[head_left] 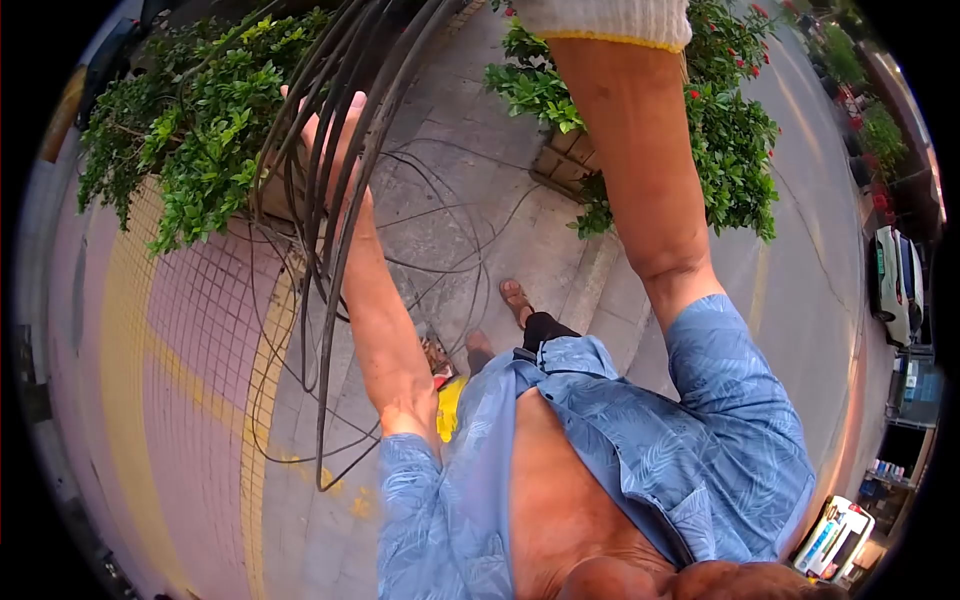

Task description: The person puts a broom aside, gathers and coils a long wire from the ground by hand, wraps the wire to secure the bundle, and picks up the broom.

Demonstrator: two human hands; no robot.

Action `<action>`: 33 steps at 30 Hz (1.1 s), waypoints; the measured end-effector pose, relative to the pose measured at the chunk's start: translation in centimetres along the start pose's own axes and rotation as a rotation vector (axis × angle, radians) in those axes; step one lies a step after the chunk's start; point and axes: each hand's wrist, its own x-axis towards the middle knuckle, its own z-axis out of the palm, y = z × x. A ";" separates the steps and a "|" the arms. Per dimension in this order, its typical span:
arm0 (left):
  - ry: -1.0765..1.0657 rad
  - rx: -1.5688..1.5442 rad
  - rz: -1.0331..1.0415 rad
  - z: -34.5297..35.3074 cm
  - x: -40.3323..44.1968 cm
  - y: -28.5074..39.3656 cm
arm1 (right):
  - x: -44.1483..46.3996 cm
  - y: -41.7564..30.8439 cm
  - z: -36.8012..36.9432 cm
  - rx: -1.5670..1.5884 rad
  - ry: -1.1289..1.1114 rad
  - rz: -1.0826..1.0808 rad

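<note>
- Okay, your left hand (348, 140) is at the black cables (362, 50), fingertips spread;
- right hand (610, 22) gloved, cut off at top; can't tell its fingers;
- cables hang beside left shrub (215, 130), looping over pavement (600, 330)

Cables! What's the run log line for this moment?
left hand: at cables; right hand: out of view; glove cuff: top edge; bush: beside cables

Grey pavement (550, 245) under looped cables (440, 271)
</note>
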 end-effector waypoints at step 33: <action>0.168 -1.424 -1.453 4.3 -26.5 -0.4 | -12.8 -2.8 -20.8 -0.060 0.153 0.063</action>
